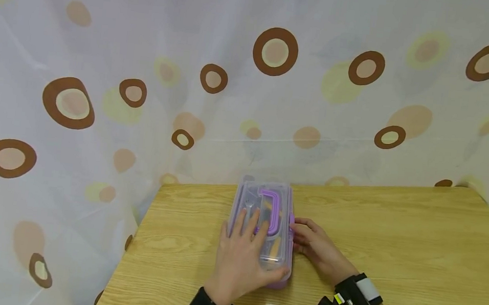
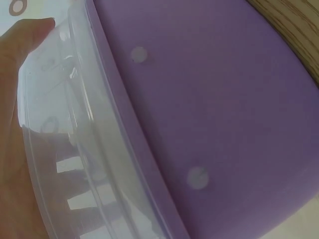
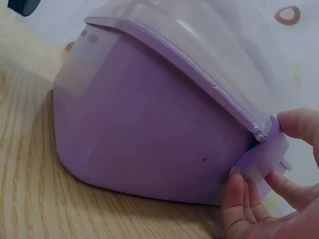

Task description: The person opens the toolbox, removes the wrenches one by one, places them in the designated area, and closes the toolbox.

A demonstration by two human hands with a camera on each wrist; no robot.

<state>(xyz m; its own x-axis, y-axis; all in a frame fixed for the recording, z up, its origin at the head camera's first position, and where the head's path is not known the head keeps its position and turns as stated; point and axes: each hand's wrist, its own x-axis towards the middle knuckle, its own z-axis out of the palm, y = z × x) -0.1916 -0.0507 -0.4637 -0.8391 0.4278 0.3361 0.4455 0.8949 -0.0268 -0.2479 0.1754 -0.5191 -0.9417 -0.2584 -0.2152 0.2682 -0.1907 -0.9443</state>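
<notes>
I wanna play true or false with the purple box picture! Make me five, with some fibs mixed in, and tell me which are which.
1. The left hand is spread over the clear lid. True.
2. The lid is standing wide open. False: it sits down on the purple box.
3. The right hand holds the purple latch. True.
4. The handle on the lid is green. False: it is purple.
5. The box is on a wooden table. True.
</notes>
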